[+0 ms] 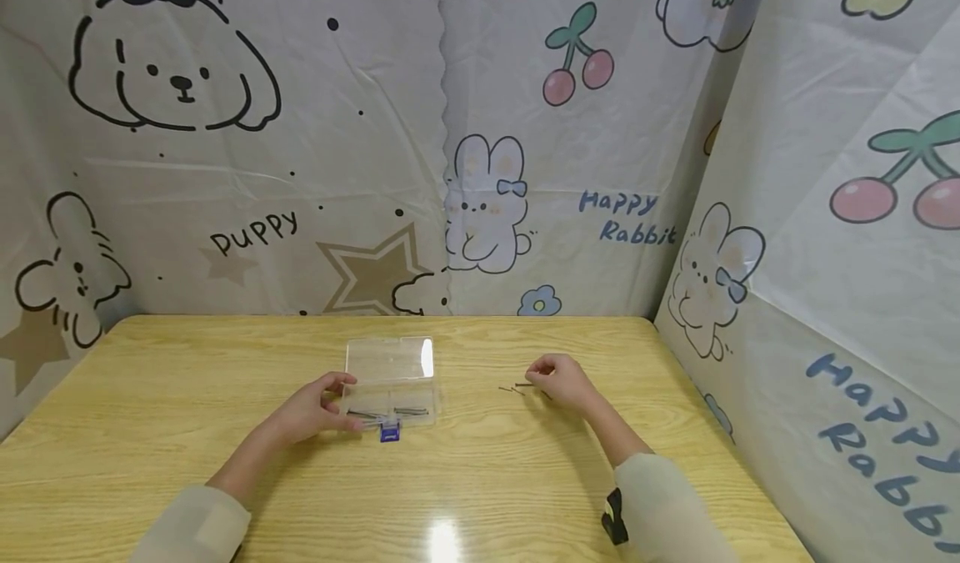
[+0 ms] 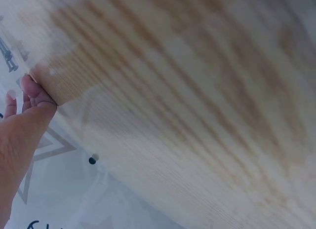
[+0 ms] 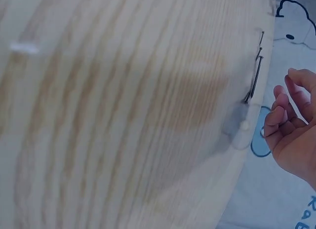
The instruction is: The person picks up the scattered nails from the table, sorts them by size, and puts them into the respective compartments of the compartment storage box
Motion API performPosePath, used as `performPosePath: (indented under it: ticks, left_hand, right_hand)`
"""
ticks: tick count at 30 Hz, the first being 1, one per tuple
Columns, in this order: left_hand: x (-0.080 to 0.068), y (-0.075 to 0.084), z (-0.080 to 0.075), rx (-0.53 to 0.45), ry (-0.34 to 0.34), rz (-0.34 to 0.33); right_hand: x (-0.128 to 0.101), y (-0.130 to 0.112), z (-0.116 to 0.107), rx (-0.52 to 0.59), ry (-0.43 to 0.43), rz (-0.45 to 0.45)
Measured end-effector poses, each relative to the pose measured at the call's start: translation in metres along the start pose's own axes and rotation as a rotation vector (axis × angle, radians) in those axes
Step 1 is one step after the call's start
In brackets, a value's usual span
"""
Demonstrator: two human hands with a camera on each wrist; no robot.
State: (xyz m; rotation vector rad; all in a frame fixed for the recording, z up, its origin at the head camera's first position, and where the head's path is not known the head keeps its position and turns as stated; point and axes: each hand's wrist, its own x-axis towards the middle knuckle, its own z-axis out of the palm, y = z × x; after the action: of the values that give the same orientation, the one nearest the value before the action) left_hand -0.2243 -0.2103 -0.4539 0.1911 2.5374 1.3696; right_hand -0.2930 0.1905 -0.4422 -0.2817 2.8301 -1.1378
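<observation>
A clear plastic box [image 1: 432,396] lies on the table with its lid [image 1: 390,358] swung back. Long thin nails [image 1: 411,412] rest in its compartments, and a blue latch [image 1: 389,433] juts from the front. My left hand [image 1: 315,409] grips the box by its left end, thumb at the front and fingers toward the hinge. To the right of the box, several loose nails [image 3: 255,78] lie on the tabletop. Just over them is my right hand [image 1: 561,379], fingers loosely bent, with nothing showing between thumb and fingers in the right wrist view [image 3: 291,120].
The wooden table [image 1: 465,480] ends against a printed cloth [image 1: 360,163] at the back, and another cloth side [image 1: 847,313] runs along the right. A black object [image 1: 614,516] shows at the right sleeve's cuff.
</observation>
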Motion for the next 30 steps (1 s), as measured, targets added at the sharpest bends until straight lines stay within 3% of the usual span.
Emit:
performPosePath:
  ticks: [10,24,30]
  left_hand:
    - [0.001,-0.001,0.000,-0.011,-0.004,0.006]
    - [0.002,-0.002,0.000,-0.030,-0.020,0.022]
    - [0.002,-0.003,-0.001,-0.025,-0.015,0.019]
  right_hand:
    - [0.000,0.019,-0.005,-0.003,0.051,0.020]
    - [0.001,0.025,0.007,0.005,0.078,0.060]
    - [0.003,0.025,0.011,-0.071,0.086,0.047]
